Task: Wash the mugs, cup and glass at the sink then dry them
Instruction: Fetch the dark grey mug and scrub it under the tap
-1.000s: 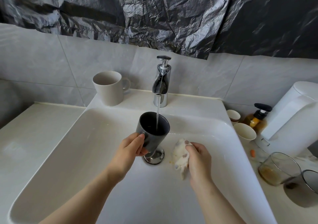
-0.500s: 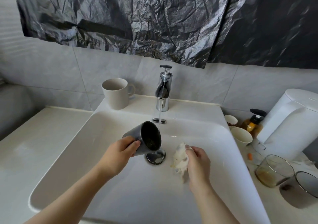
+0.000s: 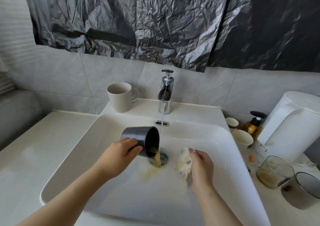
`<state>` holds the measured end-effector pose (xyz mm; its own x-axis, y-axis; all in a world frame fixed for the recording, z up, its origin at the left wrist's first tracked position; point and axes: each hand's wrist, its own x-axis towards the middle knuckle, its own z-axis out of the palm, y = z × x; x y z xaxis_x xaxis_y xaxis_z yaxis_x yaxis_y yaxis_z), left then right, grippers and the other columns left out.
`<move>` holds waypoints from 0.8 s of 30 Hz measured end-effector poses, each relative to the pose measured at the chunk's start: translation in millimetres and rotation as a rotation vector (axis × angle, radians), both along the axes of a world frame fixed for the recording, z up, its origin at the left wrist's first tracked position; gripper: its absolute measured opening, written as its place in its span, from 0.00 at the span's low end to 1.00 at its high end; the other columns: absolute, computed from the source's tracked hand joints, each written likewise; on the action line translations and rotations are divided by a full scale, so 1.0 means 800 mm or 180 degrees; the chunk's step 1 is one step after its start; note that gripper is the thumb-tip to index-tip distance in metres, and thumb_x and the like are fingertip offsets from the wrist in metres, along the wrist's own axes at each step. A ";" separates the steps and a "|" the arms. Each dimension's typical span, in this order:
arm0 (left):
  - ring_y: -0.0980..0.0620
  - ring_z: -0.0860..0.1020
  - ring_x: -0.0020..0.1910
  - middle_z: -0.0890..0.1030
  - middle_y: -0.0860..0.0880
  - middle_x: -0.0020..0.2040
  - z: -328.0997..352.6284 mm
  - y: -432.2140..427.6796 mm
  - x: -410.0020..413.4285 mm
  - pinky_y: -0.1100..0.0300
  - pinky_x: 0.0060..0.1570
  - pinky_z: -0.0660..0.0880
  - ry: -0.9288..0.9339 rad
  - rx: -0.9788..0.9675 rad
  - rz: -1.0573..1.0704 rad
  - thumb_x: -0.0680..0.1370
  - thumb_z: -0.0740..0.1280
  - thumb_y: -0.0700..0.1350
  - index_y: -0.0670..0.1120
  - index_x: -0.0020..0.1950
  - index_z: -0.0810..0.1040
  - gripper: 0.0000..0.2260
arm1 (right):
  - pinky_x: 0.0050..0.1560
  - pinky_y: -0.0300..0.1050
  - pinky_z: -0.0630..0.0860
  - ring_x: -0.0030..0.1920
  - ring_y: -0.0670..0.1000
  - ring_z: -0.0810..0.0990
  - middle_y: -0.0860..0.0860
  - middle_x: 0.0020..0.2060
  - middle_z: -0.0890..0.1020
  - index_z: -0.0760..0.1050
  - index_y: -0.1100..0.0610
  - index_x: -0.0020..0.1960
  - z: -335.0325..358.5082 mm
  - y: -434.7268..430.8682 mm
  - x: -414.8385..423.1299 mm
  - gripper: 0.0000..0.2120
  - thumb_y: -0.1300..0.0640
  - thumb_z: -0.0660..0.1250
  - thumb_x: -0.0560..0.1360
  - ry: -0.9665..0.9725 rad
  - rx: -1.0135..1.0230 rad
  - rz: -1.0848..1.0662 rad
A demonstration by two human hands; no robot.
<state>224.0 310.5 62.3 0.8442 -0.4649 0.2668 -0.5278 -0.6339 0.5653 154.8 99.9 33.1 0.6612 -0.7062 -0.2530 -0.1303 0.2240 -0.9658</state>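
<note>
Left hand (image 3: 119,153) grips the dark mug (image 3: 140,140), tipped over the drain (image 3: 163,157), pouring yellowish liquid into the sink (image 3: 225,156). Right hand (image 3: 199,168) clutches a sponge (image 3: 184,161).

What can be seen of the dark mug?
The dark mug is dark grey, smooth and glossy outside, ceramic by its look. The left hand grips it, tipped on its side with the mouth to the right above the drain, pouring yellowish-brown water into the sink. The tap stream falls just beside its rim.
</note>
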 end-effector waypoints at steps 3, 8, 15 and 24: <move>0.48 0.72 0.37 0.75 0.47 0.37 -0.002 -0.001 0.001 0.59 0.38 0.67 -0.0012 -0.0030 -0.0006 0.79 0.62 0.48 0.38 0.41 0.75 0.14 | 0.31 0.42 0.69 0.32 0.51 0.73 0.53 0.32 0.76 0.74 0.59 0.40 -0.001 -0.001 -0.001 0.06 0.60 0.67 0.75 0.0009 0.0017 0.0021; 0.47 0.71 0.33 0.73 0.49 0.33 -0.011 0.004 0.004 0.56 0.34 0.69 -0.0419 0.0306 -0.0214 0.74 0.53 0.59 0.42 0.38 0.75 0.23 | 0.24 0.35 0.70 0.32 0.51 0.72 0.54 0.32 0.75 0.74 0.61 0.41 -0.001 -0.003 0.000 0.06 0.61 0.67 0.75 0.0005 -0.0012 0.0019; 0.48 0.73 0.29 0.74 0.51 0.31 -0.015 0.005 0.012 0.59 0.29 0.72 -0.1174 0.0797 -0.0344 0.77 0.56 0.52 0.45 0.36 0.77 0.16 | 0.34 0.43 0.70 0.34 0.53 0.75 0.53 0.32 0.78 0.75 0.56 0.37 -0.003 -0.004 0.001 0.07 0.60 0.69 0.73 0.0040 -0.0021 0.0001; 0.47 0.75 0.31 0.76 0.52 0.33 -0.013 -0.016 0.027 0.58 0.31 0.74 -0.1533 0.0917 -0.0456 0.76 0.57 0.52 0.47 0.38 0.79 0.15 | 0.22 0.37 0.68 0.31 0.52 0.74 0.55 0.34 0.77 0.74 0.59 0.39 0.004 -0.005 0.000 0.06 0.60 0.68 0.74 0.0121 0.0060 0.0033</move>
